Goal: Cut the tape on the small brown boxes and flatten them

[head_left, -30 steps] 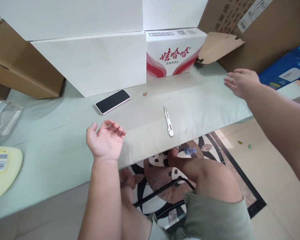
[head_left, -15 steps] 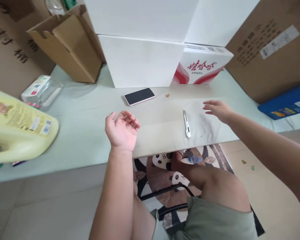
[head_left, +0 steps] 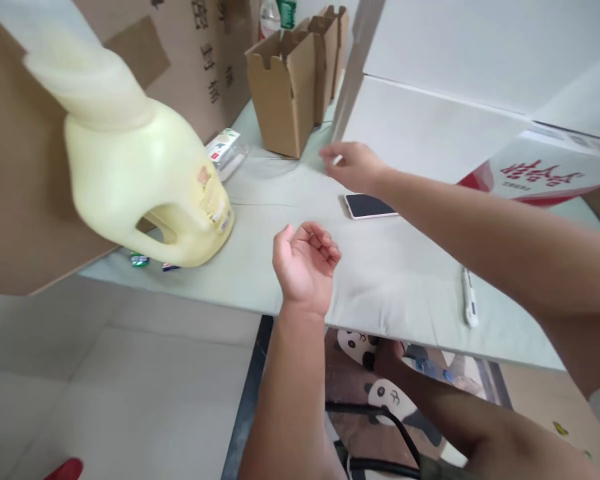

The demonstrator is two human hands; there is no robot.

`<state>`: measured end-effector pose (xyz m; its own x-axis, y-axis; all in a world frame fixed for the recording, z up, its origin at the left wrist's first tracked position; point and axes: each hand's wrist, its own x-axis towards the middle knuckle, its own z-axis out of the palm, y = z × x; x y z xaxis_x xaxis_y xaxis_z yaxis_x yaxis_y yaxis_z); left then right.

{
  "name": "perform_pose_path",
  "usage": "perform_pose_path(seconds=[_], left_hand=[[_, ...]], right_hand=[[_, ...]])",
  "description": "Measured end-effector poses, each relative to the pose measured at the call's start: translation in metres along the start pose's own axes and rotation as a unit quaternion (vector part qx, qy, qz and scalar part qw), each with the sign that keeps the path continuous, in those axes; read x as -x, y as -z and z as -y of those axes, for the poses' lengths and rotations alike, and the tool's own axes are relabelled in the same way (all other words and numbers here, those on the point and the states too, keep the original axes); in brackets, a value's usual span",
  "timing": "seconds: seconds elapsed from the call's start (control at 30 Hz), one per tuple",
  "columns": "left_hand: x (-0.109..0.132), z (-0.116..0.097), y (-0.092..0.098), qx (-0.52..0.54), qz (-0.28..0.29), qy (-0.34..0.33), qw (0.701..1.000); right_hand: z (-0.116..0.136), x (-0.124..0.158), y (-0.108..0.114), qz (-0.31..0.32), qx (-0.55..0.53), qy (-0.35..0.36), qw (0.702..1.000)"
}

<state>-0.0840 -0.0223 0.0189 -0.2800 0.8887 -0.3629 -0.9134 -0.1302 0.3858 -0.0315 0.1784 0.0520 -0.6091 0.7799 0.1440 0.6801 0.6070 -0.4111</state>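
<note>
My left hand (head_left: 307,267) rests palm up near the table's front edge, fingers loosely curled and apart, with nothing in it. Stretched out over the table, my right hand (head_left: 355,167) has its thumb and fingers bent but apart, and I see nothing held there. It hovers between the brown cardboard box (head_left: 285,100) and the smartphone (head_left: 370,207), whose right end is hidden by my forearm. A white utility knife (head_left: 469,300) lies on the table beneath my right arm, its upper tip partly covered.
A large pale yellow jug (head_left: 145,173) stands on the left, beside a clear plastic package (head_left: 226,153). White cartons (head_left: 430,127) are stacked at the back right, with a red-lettered carton (head_left: 540,167) among them. Small wrappers (head_left: 140,259) lie by the jug, on the green-grey cloth (head_left: 380,287).
My view has turned left. My right hand has swung left across the table, from right of the knife to beyond the phone. My left hand keeps its pose.
</note>
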Motion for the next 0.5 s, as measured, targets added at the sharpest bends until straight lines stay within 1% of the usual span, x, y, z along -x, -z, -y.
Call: perform_pose_path(seconds=[0.07, 0.13, 0.17, 0.23, 0.33, 0.37, 0.43, 0.5], left_hand=[[-0.001, -0.009, 0.005, 0.003, -0.006, -0.003, 1.000], [-0.003, -0.017, 0.008, 0.015, -0.023, -0.011, 1.000], [-0.004, -0.022, 0.009, 0.022, -0.032, -0.018, 0.999], [-0.006, -0.029, 0.011, 0.030, -0.043, -0.029, 0.998], [-0.005, -0.036, 0.014, 0.023, -0.036, -0.025, 0.999], [-0.005, -0.038, 0.016, 0.020, -0.033, -0.022, 0.999], [-0.003, -0.040, 0.018, 0.021, -0.030, -0.023, 0.999], [-0.002, -0.041, 0.019, 0.026, -0.030, -0.031, 0.999]], right_hand=[[0.032, -0.038, -0.006, -0.008, 0.037, 0.060, 0.997], [0.058, -0.068, -0.009, -0.018, 0.057, 0.092, 0.994], [0.068, -0.079, -0.009, -0.021, 0.071, 0.093, 0.993], [0.082, -0.097, -0.009, -0.027, 0.107, 0.065, 0.992], [0.090, -0.110, -0.010, -0.036, 0.125, 0.000, 0.992], [0.090, -0.112, -0.011, -0.045, 0.120, -0.010, 0.992], [0.087, -0.110, -0.012, -0.066, 0.113, -0.017, 0.991], [0.082, -0.100, -0.013, -0.088, 0.106, -0.015, 0.990]])
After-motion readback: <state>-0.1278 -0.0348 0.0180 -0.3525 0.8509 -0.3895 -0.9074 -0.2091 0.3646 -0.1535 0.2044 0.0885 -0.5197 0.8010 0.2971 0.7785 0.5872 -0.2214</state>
